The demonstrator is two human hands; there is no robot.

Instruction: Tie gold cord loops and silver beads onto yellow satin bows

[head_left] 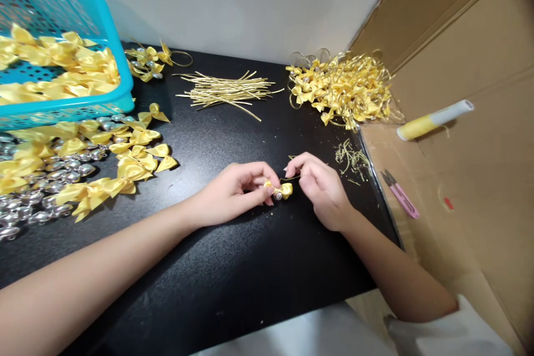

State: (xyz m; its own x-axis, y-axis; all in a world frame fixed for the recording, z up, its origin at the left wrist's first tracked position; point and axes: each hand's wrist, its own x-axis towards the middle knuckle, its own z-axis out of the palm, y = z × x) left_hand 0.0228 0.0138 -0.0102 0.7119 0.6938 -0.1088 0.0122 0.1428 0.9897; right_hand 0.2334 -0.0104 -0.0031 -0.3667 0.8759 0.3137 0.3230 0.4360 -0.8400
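Observation:
My left hand (233,192) pinches a small yellow ribbon bow (286,190) between thumb and fingers, just above the black table. A silver bead (277,196) shows at the bow's middle, partly covered by my thumb. To the right, my right hand (323,192) has its fingers curled closed around a thin gold cord (287,179) that runs toward the bow. How the cord joins the bow is hidden by my fingers. Loose gold cords (229,90) lie in a bundle beyond both hands.
At left stand a turquoise basket (119,61) of bows, loose bows (139,161) and silver beads (70,169). Looped bows (346,89) are heaped back right, with a smaller group (146,61) back left. Cord scraps (352,158), pink snips (403,197) and a yellow-white tube (434,119) lie right.

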